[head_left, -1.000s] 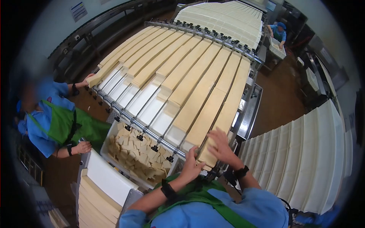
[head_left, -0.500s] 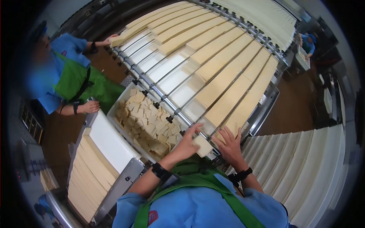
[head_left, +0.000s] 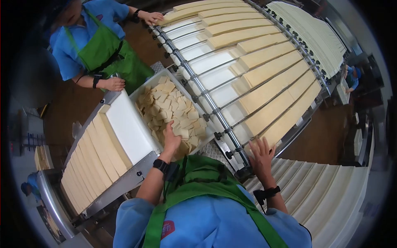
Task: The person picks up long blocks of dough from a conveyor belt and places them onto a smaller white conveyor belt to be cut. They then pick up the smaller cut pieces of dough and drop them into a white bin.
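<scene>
My left hand (head_left: 171,139) is over the near side of a white bin (head_left: 209,138), its fingers apart and nothing visibly held. A heap of pale yellow flat pieces (head_left: 169,101) fills much of that bin. My right hand (head_left: 261,158) lies with spread fingers on the near end of a long pale yellow strip (head_left: 285,118), beside the metal bar (head_left: 215,109) along the machine's edge. Several similar strips lie side by side on the white conveyor (head_left: 182,39), with thin rods running between them.
Another person (head_left: 105,49) in a green apron stands at left, one hand on a strip's end. A lower white belt (head_left: 128,124) carries strips (head_left: 91,161) set close together. Ridged white sheeting (head_left: 318,186) lies at right. A further person (head_left: 352,77) is at far right.
My left hand has moved left from the conveyor's edge to over the bin. The square pale piece between my hands no longer shows there. My right hand stays at the strip's end.
</scene>
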Demonstrator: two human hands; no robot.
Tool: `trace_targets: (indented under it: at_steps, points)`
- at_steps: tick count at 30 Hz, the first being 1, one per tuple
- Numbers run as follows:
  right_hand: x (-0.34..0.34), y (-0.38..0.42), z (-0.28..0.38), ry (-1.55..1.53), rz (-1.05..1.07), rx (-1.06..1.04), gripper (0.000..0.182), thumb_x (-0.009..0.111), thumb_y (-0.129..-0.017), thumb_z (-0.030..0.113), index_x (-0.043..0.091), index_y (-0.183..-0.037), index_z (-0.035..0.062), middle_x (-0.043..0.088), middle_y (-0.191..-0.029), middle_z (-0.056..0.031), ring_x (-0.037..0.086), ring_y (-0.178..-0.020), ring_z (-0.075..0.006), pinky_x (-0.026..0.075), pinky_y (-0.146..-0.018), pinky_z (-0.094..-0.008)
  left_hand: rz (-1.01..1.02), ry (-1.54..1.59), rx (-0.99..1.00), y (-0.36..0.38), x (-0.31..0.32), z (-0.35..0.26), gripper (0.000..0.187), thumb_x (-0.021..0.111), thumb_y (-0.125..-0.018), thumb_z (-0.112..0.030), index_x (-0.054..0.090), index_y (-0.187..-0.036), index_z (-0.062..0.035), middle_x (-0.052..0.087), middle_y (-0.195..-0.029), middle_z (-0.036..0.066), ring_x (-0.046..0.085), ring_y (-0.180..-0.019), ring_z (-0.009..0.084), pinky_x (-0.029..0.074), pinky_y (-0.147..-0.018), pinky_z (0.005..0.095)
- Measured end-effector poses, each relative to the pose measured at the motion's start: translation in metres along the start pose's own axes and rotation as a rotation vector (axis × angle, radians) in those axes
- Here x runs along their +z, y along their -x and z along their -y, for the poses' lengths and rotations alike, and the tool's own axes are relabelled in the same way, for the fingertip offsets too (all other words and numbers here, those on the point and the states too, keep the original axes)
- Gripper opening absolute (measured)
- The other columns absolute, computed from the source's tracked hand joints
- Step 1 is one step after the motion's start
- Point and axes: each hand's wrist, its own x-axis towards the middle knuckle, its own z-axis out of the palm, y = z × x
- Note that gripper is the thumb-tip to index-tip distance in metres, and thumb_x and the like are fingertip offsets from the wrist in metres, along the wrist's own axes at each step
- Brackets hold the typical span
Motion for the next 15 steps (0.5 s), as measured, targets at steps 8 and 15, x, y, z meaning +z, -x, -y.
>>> trace_targets:
  at_steps: [8,15]
  points:
    - [-0.015,-0.008,0.009,0.154,0.203,0.006,0.078,0.062,-0.096,0.047,0.035,-0.162,0.014,0.027,-0.168,-0.0196,0.014,-0.159,-0.0421,0.003,-0.121,-0.0739,-0.016,0.126,0.214,0.028,-0.065,0.008,0.066,0.07,-0.086,0.003,0.048,-0.147,-0.0097,0.051,-0.136,0.019,0.061,-0.117,0.0336,0.055,-0.096,0.0394]
    - [-0.048,-0.091,0.093,0.249,0.153,0.082,0.077,0.071,-0.093,0.028,0.037,-0.16,0.009,0.032,-0.163,-0.0244,0.016,-0.158,-0.0437,0.009,-0.121,-0.0713,-0.997,-0.439,0.107,0.116,-0.172,0.054,0.055,0.069,-0.092,-0.011,0.051,-0.143,-0.0036,0.048,-0.13,0.024,0.052,-0.118,0.0405,0.043,-0.102,0.0495]
